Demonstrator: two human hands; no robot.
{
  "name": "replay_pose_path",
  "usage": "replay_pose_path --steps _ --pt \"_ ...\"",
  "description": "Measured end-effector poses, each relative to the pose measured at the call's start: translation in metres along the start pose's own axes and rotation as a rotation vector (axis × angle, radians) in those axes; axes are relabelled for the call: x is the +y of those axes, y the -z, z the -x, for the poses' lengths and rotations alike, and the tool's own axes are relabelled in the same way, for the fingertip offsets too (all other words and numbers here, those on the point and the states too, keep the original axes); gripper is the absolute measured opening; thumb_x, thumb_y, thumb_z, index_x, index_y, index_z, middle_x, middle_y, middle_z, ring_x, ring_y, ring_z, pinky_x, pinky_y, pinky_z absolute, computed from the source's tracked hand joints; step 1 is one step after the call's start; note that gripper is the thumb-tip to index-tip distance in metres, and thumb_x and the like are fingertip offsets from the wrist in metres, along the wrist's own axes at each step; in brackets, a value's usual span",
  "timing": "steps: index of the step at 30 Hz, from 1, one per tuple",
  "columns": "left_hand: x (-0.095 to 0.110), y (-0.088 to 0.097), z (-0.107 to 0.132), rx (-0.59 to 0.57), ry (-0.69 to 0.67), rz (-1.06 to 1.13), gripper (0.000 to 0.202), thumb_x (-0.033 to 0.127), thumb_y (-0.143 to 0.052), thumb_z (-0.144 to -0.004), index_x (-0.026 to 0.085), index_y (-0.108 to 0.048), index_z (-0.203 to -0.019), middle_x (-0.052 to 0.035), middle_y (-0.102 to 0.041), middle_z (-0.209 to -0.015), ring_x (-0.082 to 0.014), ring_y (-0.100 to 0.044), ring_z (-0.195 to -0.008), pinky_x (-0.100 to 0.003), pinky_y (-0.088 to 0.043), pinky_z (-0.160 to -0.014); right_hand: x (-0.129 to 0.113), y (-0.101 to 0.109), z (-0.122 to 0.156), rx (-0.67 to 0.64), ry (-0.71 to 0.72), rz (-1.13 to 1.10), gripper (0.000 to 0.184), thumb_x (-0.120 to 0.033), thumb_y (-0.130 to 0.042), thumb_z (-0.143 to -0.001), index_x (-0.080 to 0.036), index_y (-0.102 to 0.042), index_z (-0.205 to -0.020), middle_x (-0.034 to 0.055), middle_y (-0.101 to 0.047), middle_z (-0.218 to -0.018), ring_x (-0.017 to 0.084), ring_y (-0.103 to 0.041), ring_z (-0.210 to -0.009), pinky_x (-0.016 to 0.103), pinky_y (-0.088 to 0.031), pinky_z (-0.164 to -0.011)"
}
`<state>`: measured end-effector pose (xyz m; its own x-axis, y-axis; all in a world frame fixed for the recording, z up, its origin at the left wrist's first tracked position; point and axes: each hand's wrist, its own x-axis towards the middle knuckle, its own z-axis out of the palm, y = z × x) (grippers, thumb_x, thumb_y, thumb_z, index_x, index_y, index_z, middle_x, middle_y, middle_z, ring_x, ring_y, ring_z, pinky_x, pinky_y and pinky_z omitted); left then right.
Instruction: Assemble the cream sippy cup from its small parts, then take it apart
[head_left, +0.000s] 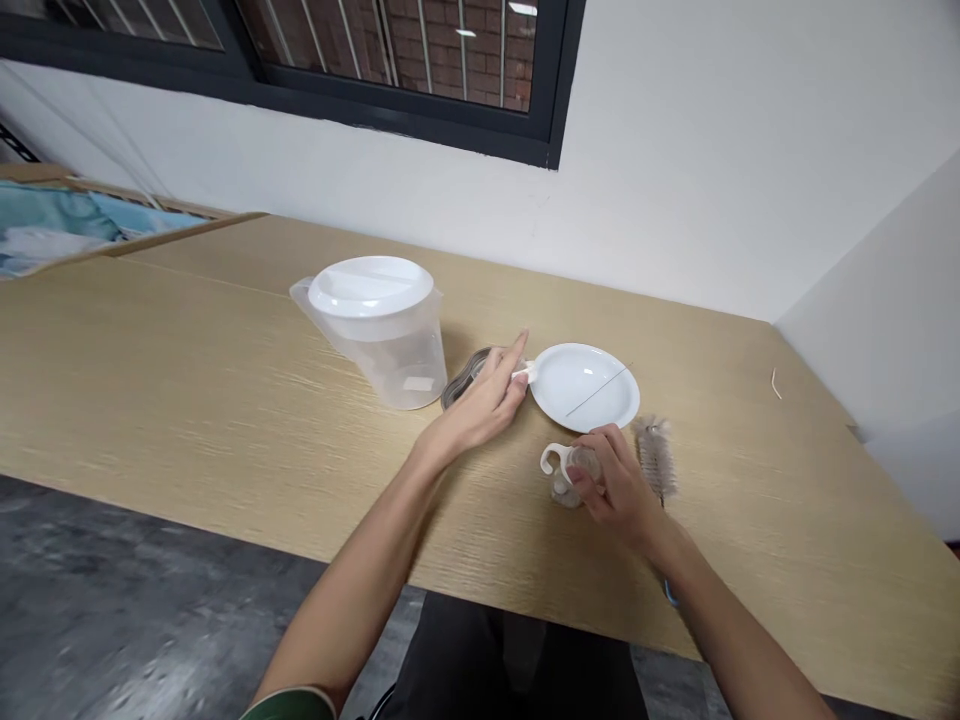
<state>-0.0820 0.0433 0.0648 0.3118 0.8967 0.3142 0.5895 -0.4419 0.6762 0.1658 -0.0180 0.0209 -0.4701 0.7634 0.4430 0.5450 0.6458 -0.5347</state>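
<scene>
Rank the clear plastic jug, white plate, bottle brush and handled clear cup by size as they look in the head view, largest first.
1. Clear plastic jug
2. White plate
3. Unsure: bottle brush and handled clear cup look alike; the right hand partly hides the cup.

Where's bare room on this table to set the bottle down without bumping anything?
Bare tabletop stretches left of the plastic pitcher, and more lies right of the bottle brush, toward the wall. The middle is crowded: the left hand, white plate and right hand, gripping the small bottle, sit close together.
</scene>
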Motion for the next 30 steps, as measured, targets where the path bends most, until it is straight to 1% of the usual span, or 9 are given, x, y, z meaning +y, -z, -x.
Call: replay_pose_path --steps 5,9,12,14,16,18,22,27,30 --pt "0.021 -0.005 0.013 -0.053 -0.177 0.103 0.058 0.047 -0.029 -0.108 0.026 -0.016 -0.161 -0.0145 -0.041 -0.141 -0.0289 -0.042 -0.131 -0.047 -0.034 -0.116 0.0 -0.004 0.0 0.034 0.033 0.016 0.022 -0.03 -0.052 -0.098 -0.024 -0.051 -0.119 0.0084 -0.054 -0.107 0.023 -0.058 -0.097 0.041 -0.054 -0.081" --pt "0.036 -0.007 0.022 -0.156 -0.178 0.118 0.058 0.04 -0.035 -0.108 0.033 -0.012 -0.161 -0.0117 -0.039 -0.138 -0.0272 -0.046 -0.127 -0.044 -0.043 -0.11 -0.001 -0.007 0.001 0.067 0.065 0.026 0.024 -0.028 -0.053 -0.098 -0.024 -0.051 -0.121 0.0088 -0.055 -0.106 0.024 -0.058 -0.098 0.043 -0.055 -0.083" --pt "0.043 -0.009 0.027 -0.212 -0.175 0.101 0.064 0.034 -0.039 -0.106 0.037 -0.006 -0.16 -0.0105 -0.038 -0.136 -0.0233 -0.055 -0.111 -0.042 -0.051 -0.1 -0.004 -0.007 0.001 0.092 0.075 0.036 0.027 -0.026 -0.054 -0.097 -0.023 -0.052 -0.124 0.0095 -0.056 -0.106 0.024 -0.059 -0.098 0.043 -0.055 -0.084" --pt "0.046 -0.01 0.028 -0.235 -0.178 0.095 0.068 0.034 -0.041 -0.105 0.038 -0.001 -0.16 -0.0104 -0.039 -0.135 -0.0211 -0.058 -0.1 -0.041 -0.054 -0.093 -0.005 -0.006 0.0 0.099 0.073 0.035 0.029 -0.026 -0.055 -0.096 -0.023 -0.052 -0.125 0.0097 -0.057 -0.107 0.024 -0.06 -0.099 0.043 -0.055 -0.084" --pt "0.047 -0.012 0.029 -0.251 -0.186 0.102 0.07 0.038 -0.043 -0.105 0.038 0.0 -0.16 -0.0103 -0.041 -0.134 -0.0221 -0.059 -0.1 -0.04 -0.056 -0.089 -0.008 -0.004 0.0 0.104 0.08 0.025 0.028 -0.025 -0.055 -0.096 -0.023 -0.053 -0.123 0.0097 -0.057 -0.107 0.024 -0.059 -0.1 0.043 -0.055 -0.085" --pt "0.048 -0.013 0.029 -0.244 -0.209 0.105 0.069 0.039 -0.044 -0.105 0.038 -0.002 -0.16 -0.0102 -0.043 -0.133 -0.025 -0.057 -0.107 -0.041 -0.056 -0.091 -0.009 -0.002 -0.001 0.101 0.083 0.016 0.026 -0.025 -0.056 -0.096 -0.022 -0.053 -0.121 0.0098 -0.056 -0.108 0.024 -0.058 -0.101 0.042 -0.055 -0.086" --pt "0.045 -0.015 0.027 -0.175 -0.264 0.102 0.063 0.032 -0.049 -0.103 0.034 -0.015 -0.156 -0.01 -0.047 -0.132 -0.028 -0.053 -0.118 -0.045 -0.049 -0.103 -0.012 0.001 -0.001 0.082 0.074 0.019 0.025 -0.025 -0.057 -0.096 -0.023 -0.052 -0.121 0.01 -0.055 -0.109 0.024 -0.057 -0.102 0.042 -0.054 -0.087" --pt "0.039 -0.02 0.026 -0.125 -0.25 0.164 0.052 0.027 -0.061 -0.097 0.026 -0.031 -0.14 -0.0099 -0.051 -0.128 -0.0257 -0.057 -0.112 -0.041 -0.052 -0.095 -0.012 0.002 -0.002 0.066 0.089 0.025 0.02 -0.024 -0.056 -0.096 -0.022 -0.053 -0.116 0.0096 -0.054 -0.105 0.024 -0.057 -0.098 0.042 -0.054 -0.082" --pt "0.038 -0.022 0.025 -0.072 -0.316 0.188 0.047 0.021 -0.061 -0.096 0.023 -0.035 -0.136 -0.0105 -0.05 -0.129 -0.025 -0.055 -0.116 -0.041 -0.05 -0.099 -0.012 0.002 -0.002 0.086 0.103 0.013 0.023 -0.024 -0.057 -0.095 -0.021 -0.053 -0.118 0.0096 -0.054 -0.105 0.024 -0.057 -0.098 0.041 -0.054 -0.082"
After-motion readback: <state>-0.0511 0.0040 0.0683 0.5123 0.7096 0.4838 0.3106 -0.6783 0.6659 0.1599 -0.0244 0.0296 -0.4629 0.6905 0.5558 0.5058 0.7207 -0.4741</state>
